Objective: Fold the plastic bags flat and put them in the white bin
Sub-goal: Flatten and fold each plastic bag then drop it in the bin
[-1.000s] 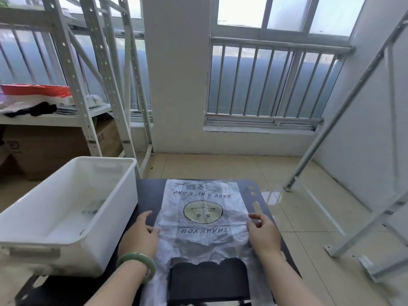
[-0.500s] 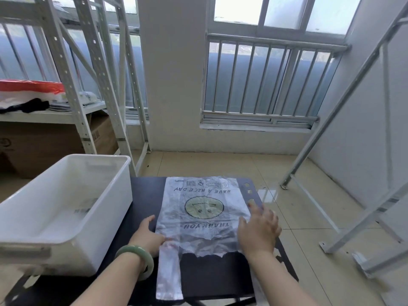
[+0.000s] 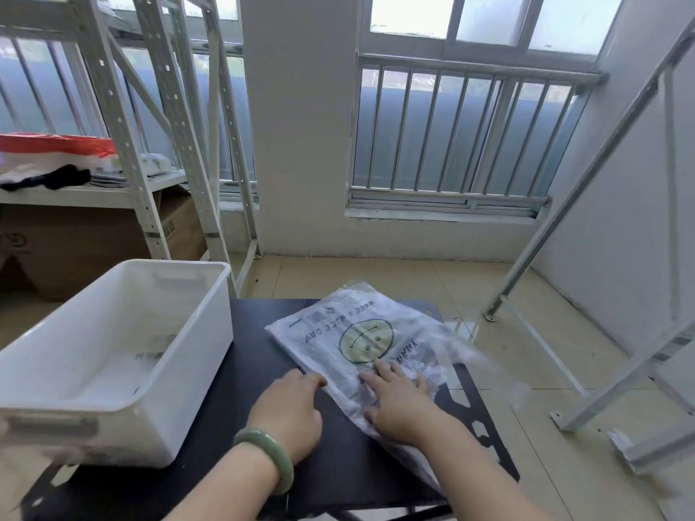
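Head view: I see the person's right hand (image 3: 398,404) flat, fingers spread, pressing the plastic bag (image 3: 338,325), which lies askew on the black table (image 3: 255,351). The left hand (image 3: 287,406) touches its near-left edge; pinching or not, I cannot tell. The white bin (image 3: 199,370) stands to the left.

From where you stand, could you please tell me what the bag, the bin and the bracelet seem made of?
Bag: thin translucent plastic film, glossy; it crinkles and the dark table shows through. Bin: rigid white plastic, smooth, translucent walls. Bracelet: pale green, polished, probably jade or glass; unclear which.
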`<state>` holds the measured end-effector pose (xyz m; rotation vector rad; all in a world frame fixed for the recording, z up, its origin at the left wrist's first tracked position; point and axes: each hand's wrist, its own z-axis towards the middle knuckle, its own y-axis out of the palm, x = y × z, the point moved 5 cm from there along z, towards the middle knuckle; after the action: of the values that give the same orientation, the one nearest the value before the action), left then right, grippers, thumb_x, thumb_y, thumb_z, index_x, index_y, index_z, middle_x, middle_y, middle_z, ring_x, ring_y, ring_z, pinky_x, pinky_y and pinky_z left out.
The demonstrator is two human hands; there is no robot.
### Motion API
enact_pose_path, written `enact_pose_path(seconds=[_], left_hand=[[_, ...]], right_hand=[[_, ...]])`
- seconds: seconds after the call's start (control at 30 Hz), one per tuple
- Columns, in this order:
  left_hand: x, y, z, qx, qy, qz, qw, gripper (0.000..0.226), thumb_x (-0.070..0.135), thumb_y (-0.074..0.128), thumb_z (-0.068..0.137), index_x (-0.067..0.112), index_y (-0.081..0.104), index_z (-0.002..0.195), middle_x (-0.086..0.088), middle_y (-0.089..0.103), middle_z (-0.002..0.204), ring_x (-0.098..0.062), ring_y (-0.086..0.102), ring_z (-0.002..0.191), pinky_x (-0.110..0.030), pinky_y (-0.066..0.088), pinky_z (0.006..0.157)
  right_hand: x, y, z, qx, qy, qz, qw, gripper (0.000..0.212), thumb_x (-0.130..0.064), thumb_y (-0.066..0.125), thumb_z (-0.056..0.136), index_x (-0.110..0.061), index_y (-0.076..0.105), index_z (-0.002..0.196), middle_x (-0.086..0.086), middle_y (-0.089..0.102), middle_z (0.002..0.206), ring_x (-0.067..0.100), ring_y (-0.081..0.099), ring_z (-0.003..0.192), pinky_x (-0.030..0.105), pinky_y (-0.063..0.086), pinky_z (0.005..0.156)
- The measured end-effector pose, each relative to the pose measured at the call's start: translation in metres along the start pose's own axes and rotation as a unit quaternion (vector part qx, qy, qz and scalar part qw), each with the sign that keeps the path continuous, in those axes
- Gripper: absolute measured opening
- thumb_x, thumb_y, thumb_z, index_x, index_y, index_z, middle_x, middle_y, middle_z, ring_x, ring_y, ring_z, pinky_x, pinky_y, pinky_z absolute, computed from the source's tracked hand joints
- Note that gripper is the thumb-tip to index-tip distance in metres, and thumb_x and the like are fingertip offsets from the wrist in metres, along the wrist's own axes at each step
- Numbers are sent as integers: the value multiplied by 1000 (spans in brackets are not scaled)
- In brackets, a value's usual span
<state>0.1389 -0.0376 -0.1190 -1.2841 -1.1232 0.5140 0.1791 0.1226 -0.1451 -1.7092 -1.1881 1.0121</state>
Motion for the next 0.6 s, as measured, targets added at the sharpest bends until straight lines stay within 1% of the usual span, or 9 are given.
enact_pose_path(seconds=[0.1,0.17,0.23,0.33,0.4,0.43,0.47,0.53,0.6], left_hand=[[-19,-12,9,62,11,61,996,68,5,42,84,33,26,143,4,25,149,-18,29,136,-29,28,111],[-28,-4,15,23,22,87,996,77,2,42,85,36,13,147,4,7,157,-17,6,145,-31,11,118],[-35,11,19,-43,21,93,995,71,8,38,91,37,10,149,3,-2,159,-18,-4,146,-36,4,119],[-45,26,19,-96,-9,112,989,55,31,28,99,39,7,149,1,-9,159,-25,-5,146,-43,5,118],[-52,29,18,-99,-39,120,987,56,44,26,98,42,3,148,2,-13,158,-26,-8,146,-45,3,116],[-55,30,18,-96,-47,122,987,56,47,25,97,43,1,148,1,-14,158,-26,-9,146,-45,2,116],[-57,30,17,-94,-50,123,987,57,48,25,97,43,0,148,1,-15,158,-26,-10,146,-45,0,116],[-59,32,16,-90,-52,120,987,57,50,24,97,44,-1,147,-1,-15,158,-25,-11,146,-44,-1,117],[-61,33,16,-88,-51,116,988,57,51,23,97,45,-2,147,0,-15,158,-25,-12,145,-43,-2,117]], right_hand=[[0,-7,-4,4,-84,23,996,62,-13,47,89,-40,31,142,-11,3,160,19,-14,146,53,-10,115],[0,-10,-5,30,-109,17,993,65,-7,50,87,-40,36,140,-11,2,159,18,-18,145,49,-12,115],[4,-16,-4,94,-97,48,990,64,-10,53,88,-39,35,141,-11,4,159,15,-15,146,46,-10,116],[34,-31,-9,235,8,219,947,48,-19,59,90,-31,46,135,-7,31,153,16,16,145,36,16,117],[71,-33,-22,319,132,359,867,36,-21,56,92,-24,55,127,0,55,134,21,48,125,29,37,97],[88,-30,-29,340,194,401,828,33,-24,55,92,-22,56,125,2,60,127,24,55,114,30,41,90],[104,-23,-33,339,246,422,804,35,-25,54,91,-19,56,125,4,62,123,26,58,107,32,43,88],[121,-10,-39,303,304,446,786,40,-32,57,88,-16,55,125,7,64,117,31,62,99,36,48,86],[126,-3,-41,278,318,473,773,34,-41,59,86,-19,62,113,7,68,101,31,64,87,36,52,71]])
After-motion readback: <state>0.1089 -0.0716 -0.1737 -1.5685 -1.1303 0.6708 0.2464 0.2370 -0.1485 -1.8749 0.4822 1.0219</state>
